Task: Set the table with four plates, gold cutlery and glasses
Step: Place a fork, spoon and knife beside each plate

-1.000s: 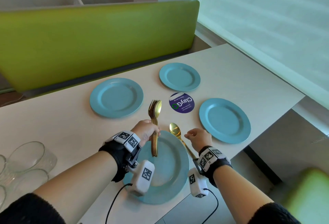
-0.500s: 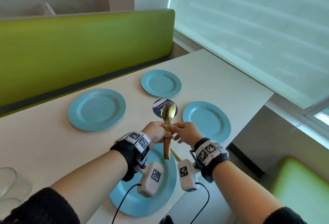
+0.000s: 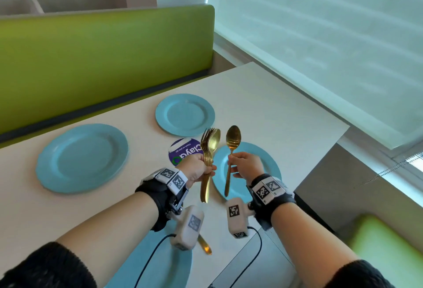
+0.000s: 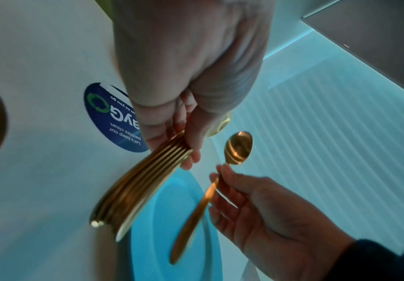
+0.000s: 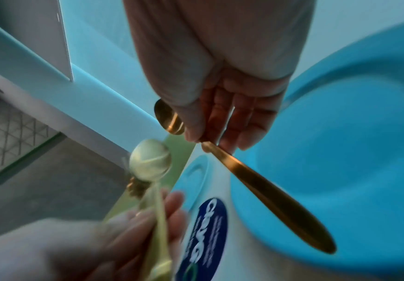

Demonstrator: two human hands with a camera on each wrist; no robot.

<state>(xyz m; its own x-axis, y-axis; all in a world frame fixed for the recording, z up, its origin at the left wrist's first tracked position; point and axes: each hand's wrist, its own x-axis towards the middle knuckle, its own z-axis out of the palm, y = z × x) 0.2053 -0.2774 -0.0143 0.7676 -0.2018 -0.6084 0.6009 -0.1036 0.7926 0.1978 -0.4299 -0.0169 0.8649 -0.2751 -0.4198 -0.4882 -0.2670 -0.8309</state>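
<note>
Between your left hand's [image 3: 196, 168] curled fingers [image 4: 191, 144] sits a stack of gold cutlery [image 3: 207, 161], upright above the table [image 3: 263, 104]. Just right of it, your right hand [image 3: 246, 166] pinches a single gold spoon [image 3: 231, 150] by its neck, bowl up, over a blue plate [image 3: 265, 157].

The scene is seen from the head view, high and angled down over the counter [image 3: 263, 104] toward the bench [image 3: 103, 58]. Each wrist view is aimed along its own hand from very near. The sticker [image 4: 104, 114], the right plate [image 5: 340, 152] and both hands' cutlery are shared by all three views.
</note>
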